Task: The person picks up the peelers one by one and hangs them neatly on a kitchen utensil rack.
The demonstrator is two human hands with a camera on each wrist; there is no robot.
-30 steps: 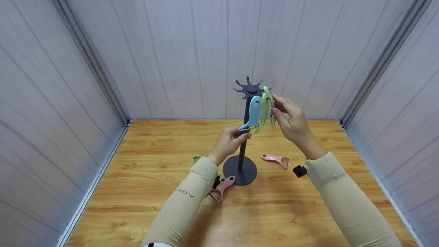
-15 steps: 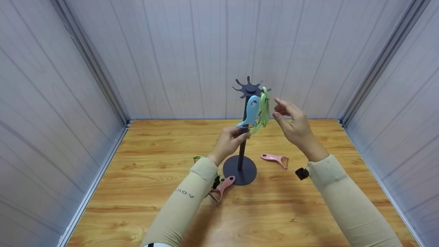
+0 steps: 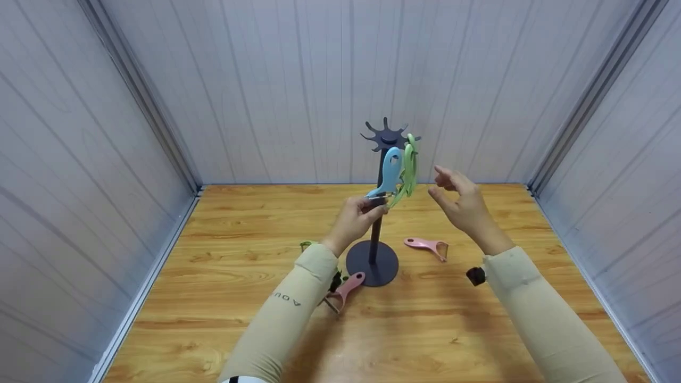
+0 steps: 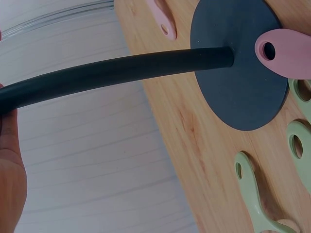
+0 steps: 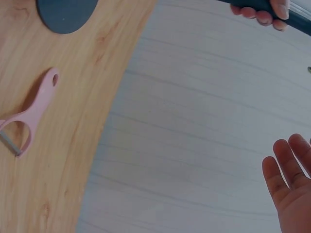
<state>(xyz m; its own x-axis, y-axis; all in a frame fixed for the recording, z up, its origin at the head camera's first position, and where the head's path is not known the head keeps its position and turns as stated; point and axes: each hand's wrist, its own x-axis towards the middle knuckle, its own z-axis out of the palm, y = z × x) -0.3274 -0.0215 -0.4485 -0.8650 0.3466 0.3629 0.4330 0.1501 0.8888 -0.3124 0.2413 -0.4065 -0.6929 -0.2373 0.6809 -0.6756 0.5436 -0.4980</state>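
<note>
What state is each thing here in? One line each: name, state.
Dark stand, upright
Left hand, gripping the stand's post
Right hand, holding nothing
Blue peeler, hanging on the stand
Upper green peelers, hanging on the stand
Farther pink peeler, lying on the tabletop
Lower pink peeler, handle end over the stand's base
Loose green peelers, lying on the tabletop

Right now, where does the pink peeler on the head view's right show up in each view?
Head: pink peeler right of centre, below mid-height, just right of the stand's round base.
Left wrist: pink peeler at top centre, cut off by the top edge.
Right wrist: pink peeler at the left edge, about mid-height.
Shared landmark: the round base, dark, in all three views.
</note>
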